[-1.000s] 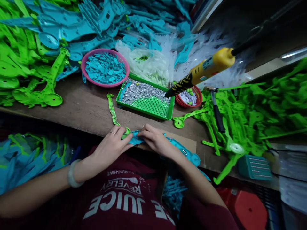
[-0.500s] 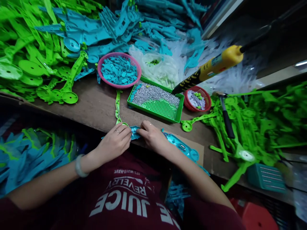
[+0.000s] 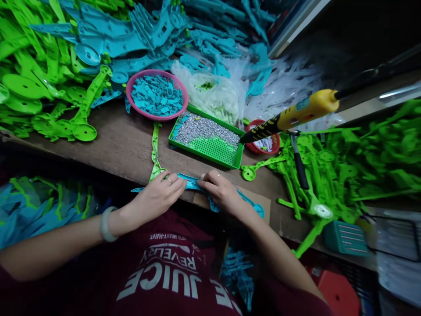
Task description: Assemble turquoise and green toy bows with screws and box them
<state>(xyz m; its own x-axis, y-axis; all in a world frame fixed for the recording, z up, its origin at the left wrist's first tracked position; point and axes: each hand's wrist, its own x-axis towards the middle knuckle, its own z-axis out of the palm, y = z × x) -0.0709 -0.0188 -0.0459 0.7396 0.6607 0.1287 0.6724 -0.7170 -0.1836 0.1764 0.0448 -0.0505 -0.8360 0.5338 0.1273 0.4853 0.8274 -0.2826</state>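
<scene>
At the table's front edge, both hands are on a long blue plastic part (image 3: 188, 181). My left hand (image 3: 163, 189) has its fingers closed over the part's left stretch, and a pointed blue end sticks out beyond the wrist side. My right hand (image 3: 221, 189) pinches it farther right, and its fingertips hide the spot they press. Touching or just behind my left fingers lies a green plastic arm (image 3: 155, 147). Under my right forearm, blue plastic reaches to a rounded end (image 3: 258, 210) over a piece of cardboard (image 3: 265, 202).
Behind the hands stand a green tray (image 3: 210, 154) of small screws, a pink bowl (image 3: 130, 98) of blue pieces and a red basket (image 3: 278, 145). A yellow electric screwdriver (image 3: 305, 109) hangs over the tray. A hammer (image 3: 300, 166) lies among green parts at right.
The hands have moved slightly apart, and more of the blue part shows between and around them. The whole view has shifted, with the table things now a little farther left.
</scene>
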